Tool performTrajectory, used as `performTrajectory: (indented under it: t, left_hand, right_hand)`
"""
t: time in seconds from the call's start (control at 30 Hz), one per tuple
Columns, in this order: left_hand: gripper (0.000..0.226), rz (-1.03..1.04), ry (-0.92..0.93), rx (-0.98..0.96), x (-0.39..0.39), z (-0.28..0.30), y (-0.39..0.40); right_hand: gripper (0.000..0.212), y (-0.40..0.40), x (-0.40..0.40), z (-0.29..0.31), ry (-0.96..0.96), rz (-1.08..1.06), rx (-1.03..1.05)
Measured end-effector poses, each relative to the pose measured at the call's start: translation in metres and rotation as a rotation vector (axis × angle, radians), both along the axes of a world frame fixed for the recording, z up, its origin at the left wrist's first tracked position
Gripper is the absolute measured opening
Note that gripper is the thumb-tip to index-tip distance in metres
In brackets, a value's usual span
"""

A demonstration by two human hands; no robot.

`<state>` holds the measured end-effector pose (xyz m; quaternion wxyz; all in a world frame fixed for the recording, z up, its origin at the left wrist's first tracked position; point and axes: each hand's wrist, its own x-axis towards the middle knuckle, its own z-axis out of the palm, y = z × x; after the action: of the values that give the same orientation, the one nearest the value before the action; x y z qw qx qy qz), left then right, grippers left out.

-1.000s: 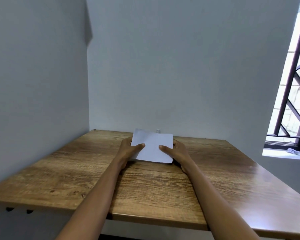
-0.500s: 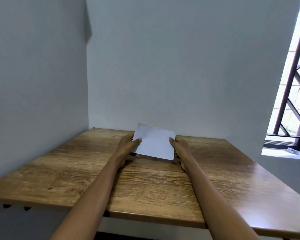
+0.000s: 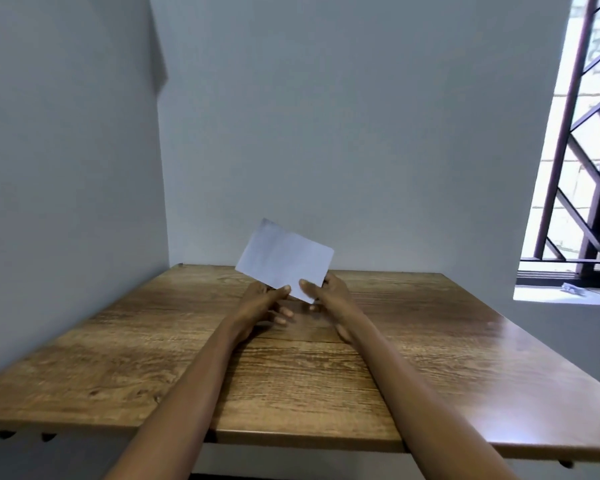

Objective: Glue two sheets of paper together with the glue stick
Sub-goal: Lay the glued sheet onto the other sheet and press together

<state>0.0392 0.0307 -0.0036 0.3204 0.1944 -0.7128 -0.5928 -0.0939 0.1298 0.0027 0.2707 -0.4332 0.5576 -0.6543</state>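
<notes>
- the white paper [image 3: 284, 259] is held up off the wooden table [image 3: 153, 358], tilted so its far left corner rises against the grey wall; whether it is one sheet or two stacked cannot be told from here.
- the left hand [image 3: 260, 303] pinches the paper's lower edge with its thumb on top and the other fingers [image 3: 284, 311] loosely curled below.
- the right hand [image 3: 328, 292] grips the lower right corner, thumb on the near face and fingers hidden behind the sheet.
- no glue stick is visible anywhere, so gluing has probably not begun, or the stick lies out of view.
- to do this step well, i'd judge: keep both pinches light and near the edges so the sheet does not crease, square the edges before any pressing, and lower it flat onto the table rather than working in the air.
- against half a second ago: the paper has lifted off the table and rotated anticlockwise, its left side now higher; the two hands have closed in toward each other at the bottom edge, where before they held opposite sides.
- a window grille [image 3: 582, 150] stands at the right.
</notes>
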Motion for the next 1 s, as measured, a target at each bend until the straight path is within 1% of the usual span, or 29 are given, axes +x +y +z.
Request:
performTrajectory:
  t: [0.03, 0.1, 0.17, 0.27, 0.33, 0.4, 0.43, 0.5, 0.57, 0.63, 0.73, 0.8, 0.9, 1.0]
  left_hand:
    - [0.026, 0.041, 0.010, -0.006, 0.001, 0.000, -0.001]
    - [0.025, 0.070, 0.002, -0.040, 0.001, 0.002, 0.000]
    - [0.021, 0.063, -0.054, -0.084, 0.002, 0.003, 0.004]
    - [0.015, -0.014, -0.118, -0.106, 0.004, 0.004, 0.009]
    - [0.016, -0.050, -0.129, -0.115, 0.005, 0.005, 0.011]
    - [0.018, -0.048, -0.130, -0.116, 0.006, 0.006, 0.013]
    - [0.018, -0.040, -0.129, -0.114, 0.006, 0.006, 0.013]
    - [0.021, -0.025, -0.134, -0.118, 0.006, 0.006, 0.013]
    - [0.022, -0.021, -0.148, -0.130, 0.007, 0.005, 0.012]
    - [0.021, -0.019, -0.157, -0.132, 0.007, 0.005, 0.012]
    - [0.020, -0.015, -0.164, -0.109, 0.006, 0.004, 0.010]
    - [0.019, -0.015, -0.163, -0.087, 0.005, 0.004, 0.009]
    - [0.016, -0.002, -0.102, -0.022, 0.003, 0.003, 0.005]
    - [0.020, 0.153, -0.026, -0.013, 0.002, 0.002, 0.000]
  right_hand:
    - [0.035, 0.001, 0.001, -0.001, 0.047, 0.039, 0.044]
    - [0.029, 0.002, 0.000, -0.004, 0.103, 0.052, 0.094]
    - [0.021, 0.004, -0.004, -0.003, 0.095, 0.038, 0.093]
    - [0.016, 0.007, -0.015, 0.001, -0.010, -0.070, 0.026]
    - [0.019, 0.009, -0.025, 0.002, -0.121, -0.178, -0.052]
    - [0.020, 0.011, -0.032, 0.002, -0.155, -0.233, -0.100]
    - [0.020, 0.012, -0.032, 0.002, -0.122, -0.223, -0.092]
    - [0.019, 0.013, -0.025, 0.001, 0.012, -0.133, -0.002]
    - [0.025, 0.012, -0.018, -0.002, 0.098, -0.029, 0.097]
    - [0.025, 0.011, -0.019, -0.002, 0.090, -0.039, 0.107]
    - [0.019, 0.014, -0.031, -0.002, -0.022, -0.188, 0.037]
    - [0.018, 0.014, -0.035, -0.002, -0.060, -0.225, 0.005]
    - [0.014, 0.011, -0.033, -0.003, -0.059, -0.163, 0.039]
    - [0.014, 0.011, -0.028, -0.002, 0.012, -0.069, 0.155]
